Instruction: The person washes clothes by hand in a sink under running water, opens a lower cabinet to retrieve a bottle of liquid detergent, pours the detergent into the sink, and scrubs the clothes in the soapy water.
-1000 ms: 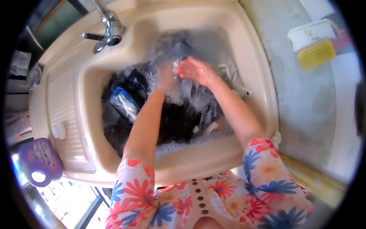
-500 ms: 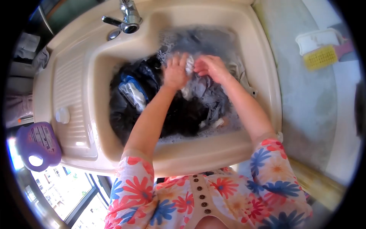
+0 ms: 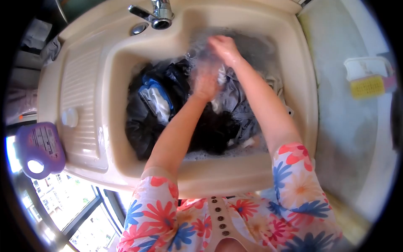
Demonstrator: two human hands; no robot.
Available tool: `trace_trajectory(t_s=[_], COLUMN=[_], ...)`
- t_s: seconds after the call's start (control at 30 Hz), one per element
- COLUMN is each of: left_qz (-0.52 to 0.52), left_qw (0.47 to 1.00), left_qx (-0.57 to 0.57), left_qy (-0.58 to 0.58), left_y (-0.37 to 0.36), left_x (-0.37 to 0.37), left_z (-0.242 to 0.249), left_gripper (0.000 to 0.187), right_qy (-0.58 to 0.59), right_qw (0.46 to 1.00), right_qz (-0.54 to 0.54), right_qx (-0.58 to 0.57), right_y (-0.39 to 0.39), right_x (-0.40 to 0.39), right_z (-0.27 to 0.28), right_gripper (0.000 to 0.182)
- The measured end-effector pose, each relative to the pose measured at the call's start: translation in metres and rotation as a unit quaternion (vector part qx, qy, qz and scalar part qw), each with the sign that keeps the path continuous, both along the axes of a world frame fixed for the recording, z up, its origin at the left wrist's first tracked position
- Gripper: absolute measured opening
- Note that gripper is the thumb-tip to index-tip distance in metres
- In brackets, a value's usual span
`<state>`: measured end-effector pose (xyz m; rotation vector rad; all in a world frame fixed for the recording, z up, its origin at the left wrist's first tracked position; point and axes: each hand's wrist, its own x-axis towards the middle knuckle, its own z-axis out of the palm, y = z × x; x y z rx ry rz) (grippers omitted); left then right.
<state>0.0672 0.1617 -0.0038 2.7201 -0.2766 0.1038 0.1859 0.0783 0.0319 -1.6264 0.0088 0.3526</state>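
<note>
Soapy grey water and soaked clothes fill the beige sink (image 3: 113,109). Over the clothes, my left hand (image 3: 206,82) is smeared by motion, so its fingers cannot be read. Higher up, near the far side of the water, my right hand (image 3: 225,49) has its fingers curled in toward the left; what they hold, if anything, is hidden in the blur. A white cloth (image 3: 221,75) lies between and below the hands. Grey clothing (image 3: 235,96) is under my right forearm. Black clothing (image 3: 210,134) and a blue-and-white piece (image 3: 157,98) lie to the left and front.
A chrome faucet (image 3: 161,14) stands at the sink's back left. The ribbed drainboard (image 3: 82,92) carries a white cap (image 3: 69,117). A purple detergent jug (image 3: 40,149) is at the left edge. On the right ledge is a yellow-bristled brush (image 3: 367,87) beside a white dish (image 3: 363,67).
My right hand has moved up and left, away from the white cloth. My left hand is now blurred by motion. The view has shifted slightly, moving the sink right in frame.
</note>
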Motion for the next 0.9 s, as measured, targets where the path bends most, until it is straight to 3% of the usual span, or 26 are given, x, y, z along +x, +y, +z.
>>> trace_trajectory(t_s=[0.13,0.23,0.37,0.43,0.53,0.63,0.9], left_qz=[0.058,0.009,0.034,0.038,0.003,-0.019,-0.061], left_qw=[0.994,0.999,0.997,0.997,0.989,0.991,0.986], left_qx=[0.078,-0.035,-0.009,0.061,0.101,0.133,0.155], left_qy=[0.045,0.018,0.071,0.029,0.111,0.026,0.029], left_y=[-0.005,0.003,0.001,0.0,0.013,0.024,0.057], left_x=[0.001,0.008,-0.004,-0.007,-0.02,-0.035,-0.076], left_z=[0.009,0.006,0.024,0.014,0.048,0.057,0.075], left_gripper=[0.081,0.074,0.071,0.071,0.071,0.066,0.054], right_qy=[0.012,0.0,0.065,0.064,0.078,0.092,0.076], right_qw=[0.995,0.98,0.959,0.967,0.967,0.963,0.958], right_qz=[0.074,0.138,0.195,0.197,0.23,0.254,0.274], right_qx=[-0.072,-0.143,-0.193,-0.145,-0.07,-0.015,0.047], right_y=[0.031,0.037,0.038,0.041,0.045,0.049,0.052], right_x=[0.0,0.003,-0.008,-0.019,-0.02,-0.024,-0.046], right_z=[-0.026,-0.04,-0.017,-0.003,-0.006,-0.004,0.004], right_gripper=[0.032,0.036,0.037,0.036,0.035,0.033,0.029])
